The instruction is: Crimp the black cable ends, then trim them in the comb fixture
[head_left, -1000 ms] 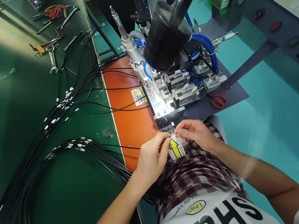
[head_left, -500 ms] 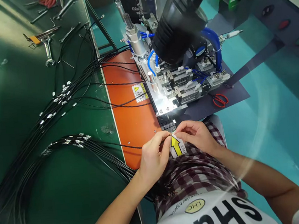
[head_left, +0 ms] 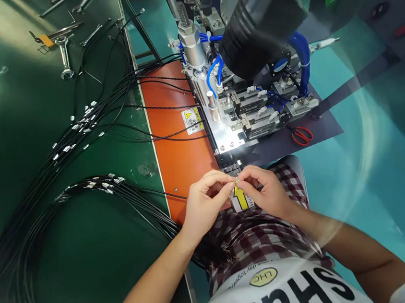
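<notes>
Metal glints on a small piece point(head_left: 237, 181), perhaps a cable tip though too little shows to be sure, pinched between thumb and forefinger of both the left hand point(head_left: 203, 202) and the right hand point(head_left: 267, 192), their fingertips almost meeting. Just nearer the body is a yellow arrow label point(head_left: 241, 198). Left of the hands lies an orange plate point(head_left: 189, 163), crossed by a black cable point(head_left: 178, 196); farther left, cable bundles point(head_left: 141, 201) rest on a green table point(head_left: 83, 260). Ahead of the hands stands a machine point(head_left: 226, 133); red-handled scissors point(head_left: 302, 136) lie beyond the right hand.
</notes>
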Demonstrator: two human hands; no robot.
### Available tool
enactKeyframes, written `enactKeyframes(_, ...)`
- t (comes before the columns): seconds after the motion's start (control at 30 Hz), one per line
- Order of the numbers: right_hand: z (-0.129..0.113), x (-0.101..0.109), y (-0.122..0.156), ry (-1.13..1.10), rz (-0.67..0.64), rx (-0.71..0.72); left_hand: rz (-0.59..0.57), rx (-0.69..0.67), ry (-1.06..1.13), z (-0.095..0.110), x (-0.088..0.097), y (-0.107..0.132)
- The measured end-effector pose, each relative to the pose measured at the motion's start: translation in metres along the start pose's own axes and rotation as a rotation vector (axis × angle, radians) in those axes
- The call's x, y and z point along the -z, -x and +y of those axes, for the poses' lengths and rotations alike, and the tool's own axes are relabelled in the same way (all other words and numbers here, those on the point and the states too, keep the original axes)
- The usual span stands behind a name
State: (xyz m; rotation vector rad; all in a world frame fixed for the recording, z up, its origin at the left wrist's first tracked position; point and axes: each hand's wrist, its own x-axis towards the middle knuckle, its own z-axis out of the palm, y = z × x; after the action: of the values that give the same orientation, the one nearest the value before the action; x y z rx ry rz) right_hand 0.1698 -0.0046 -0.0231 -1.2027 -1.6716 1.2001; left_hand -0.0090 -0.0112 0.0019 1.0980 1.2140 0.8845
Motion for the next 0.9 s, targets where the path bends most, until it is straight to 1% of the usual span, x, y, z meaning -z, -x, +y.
enactKeyframes(0.07,-0.001,-0.001,0.000,0.014,-0.009,-0.012,-0.005,0.079,0.081,0.001,0.001,0.000)
enactKeyframes(0.17,-0.004,-0.004,-0.001,0.029,-0.006,-0.025,-0.001,0.130,0.155,0.000,0.003,0.000)
enactKeyframes(0.37,-0.009,-0.009,-0.003,0.062,-0.004,-0.075,0.006,0.152,0.213,-0.005,0.005,-0.001)
enactKeyframes(0.47,-0.010,-0.010,-0.003,0.074,-0.002,-0.080,0.025,0.146,0.211,-0.006,0.005,-0.001)
enactKeyframes(0.63,-0.009,-0.012,-0.002,0.091,0.006,-0.078,0.060,0.188,0.233,-0.011,0.002,0.000)
enactKeyframes(0.77,-0.006,-0.014,-0.002,0.113,0.023,-0.071,0.098,0.169,0.241,-0.012,0.000,-0.001)
enactKeyframes(0.9,-0.004,-0.011,-0.002,0.073,0.009,-0.089,0.122,0.158,0.229,-0.011,-0.002,-0.002)
